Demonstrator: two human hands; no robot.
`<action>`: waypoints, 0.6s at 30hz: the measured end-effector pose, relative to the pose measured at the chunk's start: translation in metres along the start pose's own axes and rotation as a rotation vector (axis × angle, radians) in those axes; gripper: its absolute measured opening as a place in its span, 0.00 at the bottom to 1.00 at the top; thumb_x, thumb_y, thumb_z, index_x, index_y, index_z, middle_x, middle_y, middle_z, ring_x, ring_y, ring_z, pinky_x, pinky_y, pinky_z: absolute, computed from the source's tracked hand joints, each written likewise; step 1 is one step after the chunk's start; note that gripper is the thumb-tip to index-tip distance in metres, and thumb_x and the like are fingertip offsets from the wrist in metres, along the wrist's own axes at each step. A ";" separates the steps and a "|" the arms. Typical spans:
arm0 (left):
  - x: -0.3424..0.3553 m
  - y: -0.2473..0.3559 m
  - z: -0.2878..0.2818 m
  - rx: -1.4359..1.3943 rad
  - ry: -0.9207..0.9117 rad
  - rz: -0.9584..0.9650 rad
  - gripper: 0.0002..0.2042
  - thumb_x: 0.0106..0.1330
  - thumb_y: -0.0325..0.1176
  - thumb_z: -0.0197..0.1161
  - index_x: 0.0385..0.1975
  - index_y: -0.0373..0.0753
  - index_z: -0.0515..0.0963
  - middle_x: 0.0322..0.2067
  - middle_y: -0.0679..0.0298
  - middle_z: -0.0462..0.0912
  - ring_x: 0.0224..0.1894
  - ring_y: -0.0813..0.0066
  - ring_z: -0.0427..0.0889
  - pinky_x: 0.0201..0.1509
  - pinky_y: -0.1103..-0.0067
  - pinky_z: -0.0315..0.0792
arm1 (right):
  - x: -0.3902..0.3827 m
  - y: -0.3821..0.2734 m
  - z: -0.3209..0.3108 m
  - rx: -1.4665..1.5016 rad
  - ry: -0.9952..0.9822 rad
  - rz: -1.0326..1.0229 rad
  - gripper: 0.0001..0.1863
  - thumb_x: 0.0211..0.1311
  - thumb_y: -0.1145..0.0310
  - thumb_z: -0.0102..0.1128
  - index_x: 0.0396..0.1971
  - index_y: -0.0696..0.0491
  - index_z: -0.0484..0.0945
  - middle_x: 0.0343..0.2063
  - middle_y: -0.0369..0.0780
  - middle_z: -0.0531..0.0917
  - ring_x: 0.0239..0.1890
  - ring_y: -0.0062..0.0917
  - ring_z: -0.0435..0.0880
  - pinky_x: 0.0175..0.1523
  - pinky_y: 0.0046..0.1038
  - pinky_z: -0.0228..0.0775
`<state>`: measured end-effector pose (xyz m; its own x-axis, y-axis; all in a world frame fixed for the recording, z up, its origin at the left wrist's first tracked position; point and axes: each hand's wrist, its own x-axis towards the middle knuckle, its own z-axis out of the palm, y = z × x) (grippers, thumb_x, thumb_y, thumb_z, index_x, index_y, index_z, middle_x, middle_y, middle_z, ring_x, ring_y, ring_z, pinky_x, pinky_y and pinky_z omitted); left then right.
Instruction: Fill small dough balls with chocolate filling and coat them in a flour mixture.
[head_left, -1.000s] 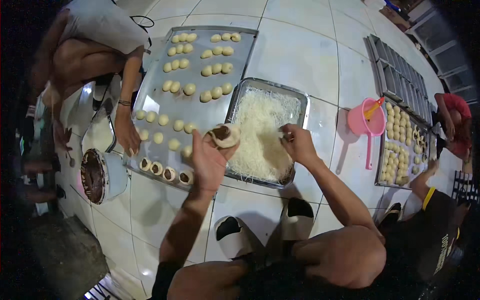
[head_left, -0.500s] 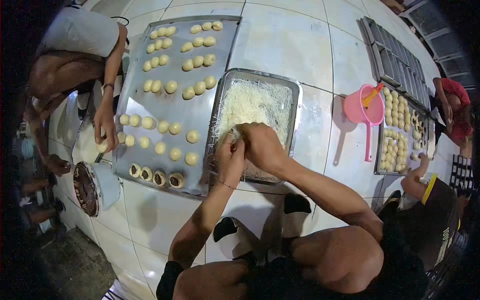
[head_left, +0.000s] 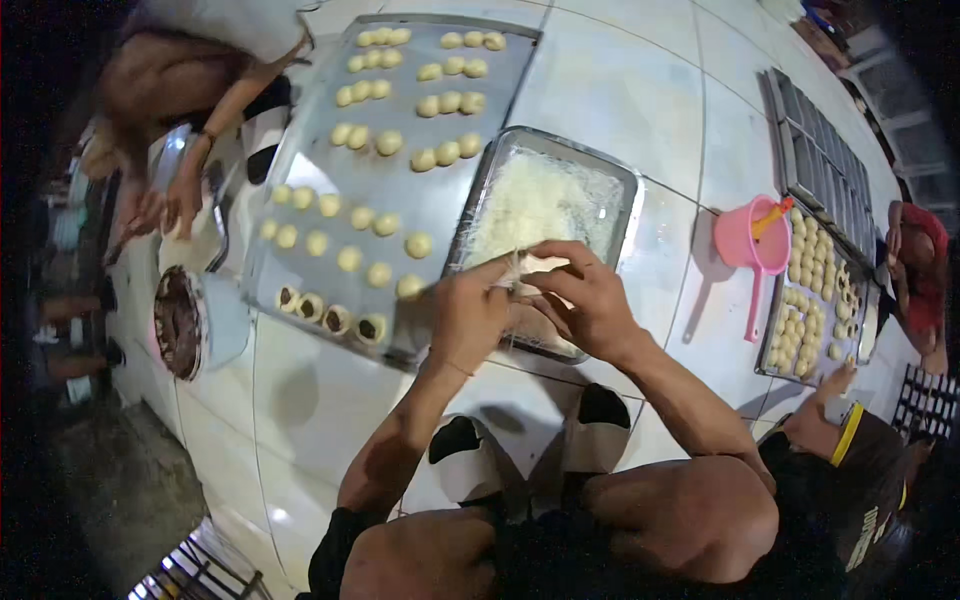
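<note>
Pale dough piece (head_left: 541, 265) between both hands' fingertips, above near part of shred tray (head_left: 633, 205). Left hand (head_left: 472, 312) pinches left side; right hand (head_left: 592, 303), fingers nearly closed, grips right.

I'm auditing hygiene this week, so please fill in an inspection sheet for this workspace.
Surface: pale tiled floor, reflecting light in spots.
Job's things: big tray with dough balls, four dark-filled pieces near its near edge; small tray of white shreds.
Clutter: pink dipper with an orange-yellow item; tub of dark paste.
Grips: left hand and right hand meet at a dough piece over the small tray.
Cables: nothing clearly seen.
Surroundings: people at left and right; metal moulds at right.
</note>
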<state>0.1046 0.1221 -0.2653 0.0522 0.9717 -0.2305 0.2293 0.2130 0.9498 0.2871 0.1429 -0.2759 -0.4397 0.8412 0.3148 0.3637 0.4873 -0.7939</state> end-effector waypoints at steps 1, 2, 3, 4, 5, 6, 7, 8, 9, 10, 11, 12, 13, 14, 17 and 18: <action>-0.004 0.008 0.002 0.420 -0.007 0.255 0.22 0.62 0.15 0.51 0.59 0.31 0.73 0.43 0.54 0.84 0.32 0.71 0.83 0.36 0.81 0.78 | 0.002 -0.004 -0.001 -0.028 0.049 -0.120 0.20 0.50 0.80 0.68 0.46 0.57 0.79 0.44 0.42 0.81 0.41 0.28 0.79 0.44 0.25 0.72; -0.009 0.011 0.003 0.426 0.015 0.252 0.22 0.62 0.15 0.51 0.59 0.31 0.73 0.43 0.54 0.84 0.32 0.71 0.83 0.36 0.81 0.78 | 0.006 -0.011 -0.002 0.119 0.027 -0.001 0.18 0.49 0.80 0.69 0.43 0.57 0.80 0.43 0.42 0.81 0.39 0.27 0.79 0.43 0.25 0.72; -0.015 0.012 0.006 0.255 0.067 0.270 0.23 0.62 0.14 0.50 0.60 0.31 0.72 0.44 0.54 0.84 0.33 0.71 0.83 0.37 0.81 0.77 | 0.009 -0.017 -0.003 0.261 0.003 0.120 0.15 0.48 0.81 0.69 0.39 0.57 0.81 0.41 0.41 0.81 0.37 0.26 0.79 0.42 0.25 0.72; -0.021 0.010 0.009 0.087 0.122 0.283 0.24 0.62 0.14 0.50 0.60 0.31 0.71 0.46 0.53 0.83 0.34 0.70 0.83 0.39 0.81 0.77 | 0.010 -0.014 -0.004 0.179 -0.017 0.083 0.13 0.49 0.82 0.68 0.38 0.57 0.82 0.39 0.41 0.81 0.36 0.26 0.78 0.43 0.26 0.74; -0.026 0.008 0.011 -0.083 0.175 0.299 0.25 0.62 0.14 0.49 0.61 0.31 0.69 0.47 0.52 0.83 0.35 0.70 0.83 0.40 0.81 0.76 | 0.008 -0.015 -0.005 0.181 -0.009 0.115 0.13 0.50 0.81 0.68 0.38 0.57 0.83 0.38 0.41 0.80 0.36 0.27 0.78 0.43 0.26 0.74; -0.031 0.004 0.010 -0.253 0.228 0.319 0.25 0.62 0.14 0.49 0.62 0.31 0.68 0.49 0.51 0.83 0.36 0.70 0.83 0.42 0.81 0.75 | 0.006 -0.019 -0.003 0.182 -0.002 0.148 0.13 0.50 0.81 0.68 0.38 0.58 0.83 0.38 0.41 0.80 0.36 0.27 0.78 0.42 0.26 0.74; -0.034 -0.001 0.005 -0.250 0.246 0.318 0.25 0.62 0.14 0.49 0.62 0.31 0.68 0.49 0.51 0.83 0.36 0.70 0.83 0.42 0.81 0.75 | 0.005 -0.025 0.002 0.362 0.006 0.278 0.10 0.53 0.80 0.68 0.37 0.59 0.84 0.38 0.41 0.79 0.36 0.25 0.77 0.39 0.23 0.72; -0.036 -0.009 -0.002 -0.241 0.205 0.240 0.27 0.62 0.14 0.48 0.64 0.32 0.66 0.51 0.51 0.81 0.39 0.70 0.82 0.43 0.82 0.74 | 0.006 -0.032 -0.001 0.372 -0.100 0.278 0.08 0.56 0.79 0.66 0.37 0.60 0.84 0.38 0.41 0.78 0.35 0.24 0.77 0.38 0.23 0.72; -0.036 -0.013 -0.008 -0.240 0.159 0.168 0.28 0.62 0.14 0.48 0.65 0.32 0.63 0.53 0.50 0.80 0.41 0.69 0.82 0.45 0.82 0.73 | 0.009 -0.045 -0.005 0.309 -0.127 0.224 0.08 0.57 0.80 0.64 0.37 0.60 0.83 0.39 0.41 0.78 0.34 0.24 0.77 0.38 0.22 0.72; -0.036 -0.016 -0.013 -0.239 0.110 0.097 0.29 0.62 0.14 0.47 0.67 0.32 0.61 0.55 0.50 0.78 0.44 0.69 0.81 0.47 0.83 0.73 | 0.010 -0.053 -0.007 0.247 -0.152 0.170 0.07 0.58 0.80 0.63 0.38 0.60 0.83 0.39 0.41 0.78 0.33 0.24 0.77 0.38 0.22 0.72; -0.037 -0.017 -0.014 -0.238 0.060 0.026 0.31 0.62 0.14 0.46 0.68 0.32 0.58 0.57 0.49 0.77 0.47 0.69 0.80 0.48 0.83 0.72 | 0.004 -0.043 -0.007 0.228 -0.172 0.159 0.11 0.56 0.80 0.65 0.40 0.62 0.82 0.36 0.40 0.80 0.30 0.24 0.76 0.36 0.22 0.70; -0.040 -0.015 -0.013 -0.242 0.068 0.021 0.31 0.62 0.14 0.46 0.68 0.32 0.58 0.57 0.49 0.77 0.47 0.69 0.80 0.48 0.83 0.72 | 0.004 -0.044 -0.006 0.230 -0.182 0.159 0.11 0.56 0.80 0.65 0.40 0.62 0.82 0.36 0.40 0.80 0.30 0.24 0.76 0.36 0.22 0.70; -0.042 -0.010 -0.010 -0.186 0.076 0.070 0.30 0.62 0.14 0.48 0.68 0.32 0.59 0.59 0.50 0.75 0.49 0.70 0.79 0.50 0.83 0.71 | 0.007 -0.045 -0.005 0.233 -0.136 0.139 0.10 0.57 0.80 0.64 0.40 0.62 0.82 0.37 0.40 0.80 0.30 0.24 0.76 0.36 0.21 0.70; -0.046 -0.002 -0.007 -0.134 0.074 0.119 0.29 0.62 0.15 0.49 0.67 0.32 0.60 0.60 0.51 0.74 0.51 0.70 0.78 0.52 0.82 0.71 | 0.010 -0.049 -0.005 0.229 -0.086 0.125 0.10 0.58 0.80 0.63 0.40 0.62 0.82 0.37 0.41 0.80 0.30 0.24 0.76 0.36 0.21 0.69; -0.053 0.021 -0.003 -0.314 0.073 0.232 0.28 0.63 0.16 0.51 0.66 0.31 0.61 0.59 0.53 0.73 0.52 0.73 0.77 0.55 0.82 0.70 | 0.014 -0.060 -0.008 0.207 0.025 0.101 0.09 0.60 0.80 0.60 0.40 0.62 0.82 0.39 0.42 0.80 0.30 0.24 0.75 0.35 0.21 0.68; -0.055 0.024 -0.005 -0.598 0.079 0.236 0.27 0.64 0.16 0.52 0.65 0.30 0.61 0.55 0.53 0.76 0.50 0.75 0.77 0.55 0.82 0.71 | 0.014 -0.064 -0.009 0.213 0.002 0.153 0.08 0.60 0.80 0.60 0.39 0.62 0.82 0.39 0.42 0.80 0.30 0.23 0.75 0.36 0.20 0.68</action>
<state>0.1028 0.0740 -0.2284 -0.0421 0.9991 -0.0060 -0.3614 -0.0096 0.9324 0.2649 0.1260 -0.2161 -0.3907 0.9020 0.1835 0.2447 0.2939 -0.9240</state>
